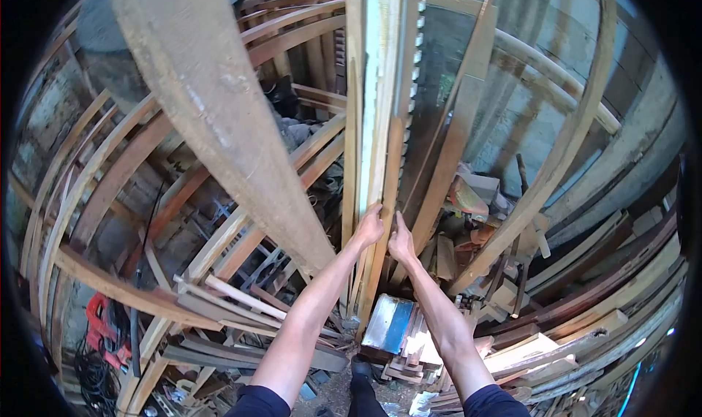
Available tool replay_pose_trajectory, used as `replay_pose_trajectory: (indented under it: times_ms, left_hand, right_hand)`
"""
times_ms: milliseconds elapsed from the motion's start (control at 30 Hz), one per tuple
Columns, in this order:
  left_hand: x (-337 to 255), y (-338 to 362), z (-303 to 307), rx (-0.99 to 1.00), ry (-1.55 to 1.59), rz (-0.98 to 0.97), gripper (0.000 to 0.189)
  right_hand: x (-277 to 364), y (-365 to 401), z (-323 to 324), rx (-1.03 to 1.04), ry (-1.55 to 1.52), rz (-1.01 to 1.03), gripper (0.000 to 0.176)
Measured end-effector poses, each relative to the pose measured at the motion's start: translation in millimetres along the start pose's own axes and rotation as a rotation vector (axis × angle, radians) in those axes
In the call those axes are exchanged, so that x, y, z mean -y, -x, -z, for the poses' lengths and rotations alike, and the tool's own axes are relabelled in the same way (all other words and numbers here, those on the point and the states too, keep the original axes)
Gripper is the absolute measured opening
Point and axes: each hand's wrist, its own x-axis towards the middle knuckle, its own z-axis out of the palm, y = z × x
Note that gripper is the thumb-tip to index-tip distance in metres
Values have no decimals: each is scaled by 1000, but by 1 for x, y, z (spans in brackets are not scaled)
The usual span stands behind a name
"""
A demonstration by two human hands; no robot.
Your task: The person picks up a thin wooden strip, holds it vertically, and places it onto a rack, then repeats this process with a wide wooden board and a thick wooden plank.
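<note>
- Stained, rough wall [44, 139] at the far left of a crowded timber store, with long rails [95, 168] propped in front of it.
- Low on that side, a red power tool [102, 329], with a coiled black cord [95, 388] beneath it.
- Next, a wide plank [219, 103] slants down from the top edge toward the left forearm, blocking much of the space behind.
- At centre, a narrow plank [387, 183] stands nearly upright between the two hands, before a pale board [371, 110].
- Left hand [369, 227]: fingers curled in, closed on the narrow plank near its left edge.
- Right hand [401, 243]: against the same plank's right side, thumb raised; whether it grips or only steadies, I cannot tell.
- Below the hands, a blue-and-white block [391, 323] sits on piled offcuts.
- Further right, mixed clutter [468, 198], then a long slanting beam [548, 183] crossing in front of the grey wall [530, 117], and stacked timber [607, 329] at the edge.
- Hidden or unclear: dark items behind the wide plank are too shadowed to name; the upright boards run out of view at the top; the right hand's fingers are mostly concealed; glare washes out some wood at lower right.
</note>
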Motion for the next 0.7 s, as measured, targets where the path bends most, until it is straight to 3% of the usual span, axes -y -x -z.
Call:
replay_pose_trajectory:
  times_ms: [67, 100, 167, 233, 267, 300, 333, 367, 400, 433, 467, 500, 567, 600, 633, 700]
  left_hand:
    - [-12, 33, 9, -3, -34, 26, 41]
    - [-32, 27, 17, 28, 62, 61, 41]
    - [20, 72, 10, -97, 141, 87, 30]
    - [70, 137, -9, -136, 559, 118, 19]
    - [59, 180, 0, -99, 574, 275, 15]
    - [67, 224, 8, -38, 362, 262, 10]
    - [71, 270, 5, -121, 508, 400, 18]
    - [85, 318, 1, -131, 374, 488, 19]
    - [100, 419, -1, -224, 592, 688, 22]
    - [108, 476, -1, -196, 217, 607, 21]
    - [117, 529, -3, -207, 146, 670, 20]
    - [125, 581, -8, -214, 82, 737, 21]
    - [154, 695, -31, -521, -44, 718, 23]
    - [132, 736, -11, -350, -108, 1029, 25]
    - [139, 799, -25, -592, 232, 1072, 27]
    - [161, 920, -59, -926, 245, 1029, 19]
  right_hand:
    - [13, 19, 4, 26, -18, -128, 56]
    - [48, 9, 28, 19, 36, -99, 53]
    - [7, 28, 1, -36, 74, -128, 52]
    - [-42, 59, -25, -84, 16, -63, 50]
    - [-60, 83, -37, -81, -80, -92, 48]
    - [-74, 107, -48, -75, -179, -118, 47]
    - [-84, 134, -57, 3, -326, -317, 45]
    - [-99, 172, -70, -37, -278, -88, 38]
    - [-106, 236, -90, 177, -253, -584, 29]
    - [-98, 275, -92, 351, -271, -569, 25]
    - [-149, 312, -113, 479, -212, -524, 27]
    - [-226, 343, -133, 681, 202, -214, 23]
    - [-131, 404, -119, 848, -214, -733, 17]
    - [-112, 430, -131, 964, -1, -566, 20]
    - [-104, 456, -133, 1066, 208, -391, 23]
    - [-140, 504, -146, 1097, 136, 159, 26]
